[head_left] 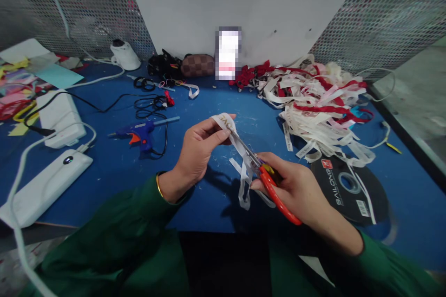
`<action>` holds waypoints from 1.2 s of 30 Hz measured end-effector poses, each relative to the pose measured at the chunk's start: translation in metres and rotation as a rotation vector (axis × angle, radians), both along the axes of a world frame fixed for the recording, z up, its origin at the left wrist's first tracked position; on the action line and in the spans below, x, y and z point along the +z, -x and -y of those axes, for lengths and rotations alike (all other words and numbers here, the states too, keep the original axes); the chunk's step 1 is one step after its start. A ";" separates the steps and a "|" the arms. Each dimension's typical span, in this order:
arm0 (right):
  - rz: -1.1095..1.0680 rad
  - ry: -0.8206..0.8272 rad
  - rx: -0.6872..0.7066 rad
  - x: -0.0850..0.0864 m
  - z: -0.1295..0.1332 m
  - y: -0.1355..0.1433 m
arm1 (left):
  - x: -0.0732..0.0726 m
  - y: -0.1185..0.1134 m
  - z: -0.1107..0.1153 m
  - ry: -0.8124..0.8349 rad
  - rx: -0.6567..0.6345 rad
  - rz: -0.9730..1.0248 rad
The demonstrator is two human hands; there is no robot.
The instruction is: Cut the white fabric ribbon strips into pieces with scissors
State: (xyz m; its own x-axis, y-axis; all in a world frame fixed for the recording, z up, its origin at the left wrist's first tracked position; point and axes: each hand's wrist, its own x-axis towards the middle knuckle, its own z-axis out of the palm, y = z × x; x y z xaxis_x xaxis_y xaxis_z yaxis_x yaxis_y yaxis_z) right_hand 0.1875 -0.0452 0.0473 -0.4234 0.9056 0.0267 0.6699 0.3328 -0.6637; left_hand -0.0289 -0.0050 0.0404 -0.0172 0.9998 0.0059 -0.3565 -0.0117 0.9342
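My left hand [202, 144] pinches a white ribbon [224, 121] with gold lettering, folded over between thumb and fingers. Red-handled scissors [278, 197] are in my right hand [296, 185], and their metal blades point up and left along the ribbon, close to my left thumb. Whether the blades are open or closed is hard to make out. Below them a tail of white ribbon [245, 190] hangs in loops over the blue table [209, 213]. To the right of my right hand lies a black ribbon spool [348, 190] with a white strand across it.
A tangled pile of white, pink and red ribbons [320, 97] covers the back right. At left lie a blue glue gun [139, 137], a white power strip [61, 118], a white power bank [49, 185] and cables. A phone [228, 53] leans against the back panel beside a checkered pouch [198, 65].
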 end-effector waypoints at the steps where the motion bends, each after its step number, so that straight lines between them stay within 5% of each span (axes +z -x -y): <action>1: 0.005 -0.010 0.001 0.000 0.000 0.000 | 0.000 0.001 0.000 0.009 0.002 0.011; 36: -0.032 0.076 0.008 0.002 0.001 -0.001 | 0.000 -0.002 0.001 -0.020 -0.002 -0.042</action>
State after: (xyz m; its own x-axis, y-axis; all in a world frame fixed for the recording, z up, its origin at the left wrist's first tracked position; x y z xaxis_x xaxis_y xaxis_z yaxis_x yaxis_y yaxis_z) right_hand 0.1883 -0.0460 0.0495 -0.4302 0.9023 -0.0287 0.6455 0.2853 -0.7085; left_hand -0.0273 -0.0061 0.0408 -0.0146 0.9995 0.0268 -0.3165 -0.0301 0.9481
